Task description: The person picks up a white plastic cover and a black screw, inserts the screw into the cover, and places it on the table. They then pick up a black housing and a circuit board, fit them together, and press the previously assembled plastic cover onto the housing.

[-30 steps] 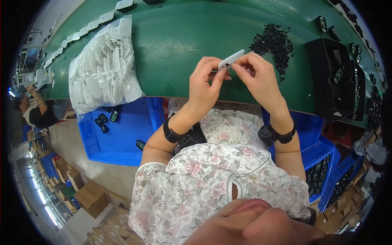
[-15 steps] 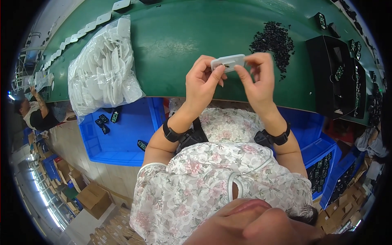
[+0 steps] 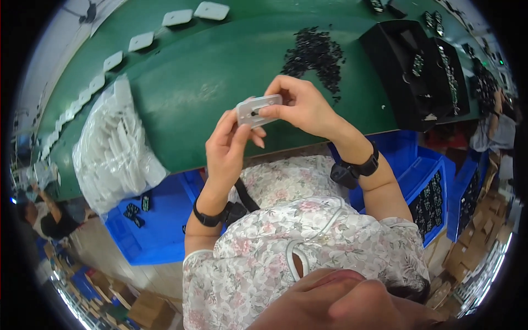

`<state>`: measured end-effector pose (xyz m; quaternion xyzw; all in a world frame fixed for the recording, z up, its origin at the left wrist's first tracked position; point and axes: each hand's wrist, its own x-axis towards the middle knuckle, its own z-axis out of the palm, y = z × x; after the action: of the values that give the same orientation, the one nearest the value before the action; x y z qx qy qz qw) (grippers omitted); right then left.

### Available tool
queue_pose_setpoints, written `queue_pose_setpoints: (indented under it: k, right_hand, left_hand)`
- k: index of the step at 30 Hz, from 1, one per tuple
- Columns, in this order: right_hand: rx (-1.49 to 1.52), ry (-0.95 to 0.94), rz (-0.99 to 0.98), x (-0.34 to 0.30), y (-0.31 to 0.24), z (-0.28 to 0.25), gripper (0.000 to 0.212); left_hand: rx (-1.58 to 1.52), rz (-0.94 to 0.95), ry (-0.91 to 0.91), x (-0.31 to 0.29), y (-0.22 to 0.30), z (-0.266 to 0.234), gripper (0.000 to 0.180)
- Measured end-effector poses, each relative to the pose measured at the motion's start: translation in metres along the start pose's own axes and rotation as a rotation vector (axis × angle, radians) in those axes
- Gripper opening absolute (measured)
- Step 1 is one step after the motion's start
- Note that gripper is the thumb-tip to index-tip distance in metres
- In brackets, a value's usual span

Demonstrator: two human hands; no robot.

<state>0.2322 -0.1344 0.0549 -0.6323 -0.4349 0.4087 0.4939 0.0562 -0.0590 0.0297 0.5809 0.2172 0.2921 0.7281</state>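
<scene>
A small white plastic cover (image 3: 245,112) with rounded corners is held up over the near part of the green table. My left hand (image 3: 225,148) grips its left end between thumb and fingers. My right hand (image 3: 305,107) closes on the right end, its thumb pressed on the face beside a small dark spot. Whether a separate small part sits under that thumb is hidden. Beyond my right hand lies a loose pile of small black parts (image 3: 316,55).
A clear bag of white covers (image 3: 113,157) lies at the left. A line of white covers (image 3: 141,42) curves along the far left. Black boxes (image 3: 393,71) with circuit boards stand right. Blue bins (image 3: 132,245) sit below the table edge. Other people work at both sides.
My head view has shifted, so the table's contents appear moved. The right thumb has come onto the cover's face, and the cover is tilted differently. Both hands stay on it.
</scene>
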Motion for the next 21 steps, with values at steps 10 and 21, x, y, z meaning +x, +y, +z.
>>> queue_pose_setpoints:
  k: [10, 21]
  right_hand:
    - [-1.386, 0.363, 0.276, 0.123, -0.057, -0.229, 0.051]
    - [-1.275, 0.403, 0.444, 0.130, 0.015, -0.348, 0.049]
  left_hand:
    - [0.524, -0.047, 0.224, 0.046, 0.006, -0.074, 0.012]
    - [1.522, 0.092, 0.234, 0.032, 0.021, -0.053, 0.049]
